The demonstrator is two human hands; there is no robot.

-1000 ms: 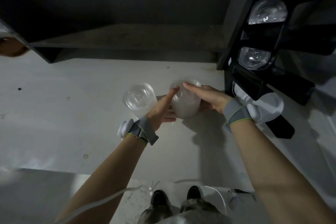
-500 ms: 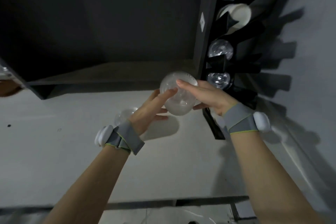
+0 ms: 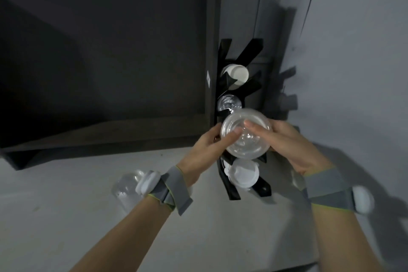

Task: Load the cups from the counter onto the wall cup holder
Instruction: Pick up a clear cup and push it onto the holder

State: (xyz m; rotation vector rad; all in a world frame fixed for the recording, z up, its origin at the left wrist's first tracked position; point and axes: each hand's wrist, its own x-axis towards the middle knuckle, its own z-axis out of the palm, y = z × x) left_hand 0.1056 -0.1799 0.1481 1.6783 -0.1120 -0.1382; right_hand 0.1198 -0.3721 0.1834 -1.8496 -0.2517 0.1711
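Both hands hold a clear plastic cup [image 3: 245, 146], its base turned toward me. My left hand [image 3: 207, 148] grips its left side and my right hand [image 3: 287, 141] its right side, fingers across the base. The cup is raised in front of the black wall cup holder [image 3: 247, 86], over its middle slots. The holder carries a white cup [image 3: 237, 74] near the top, a clear cup [image 3: 228, 102] below it and a white cup [image 3: 244, 173] low down. Another clear cup [image 3: 127, 185] stands on the counter [image 3: 66, 216], partly hidden by my left wristband.
A dark panel [image 3: 110, 62] with a dark frame [image 3: 212, 51] fills the back left, next to the holder. A pale wall [image 3: 353, 51] lies to the right. The holder's black prongs [image 3: 251, 48] stick out above the white cup.
Both hands have lifted the clear cup off the counter and carried it up and right to the holder. My view has tilted up toward the wall.
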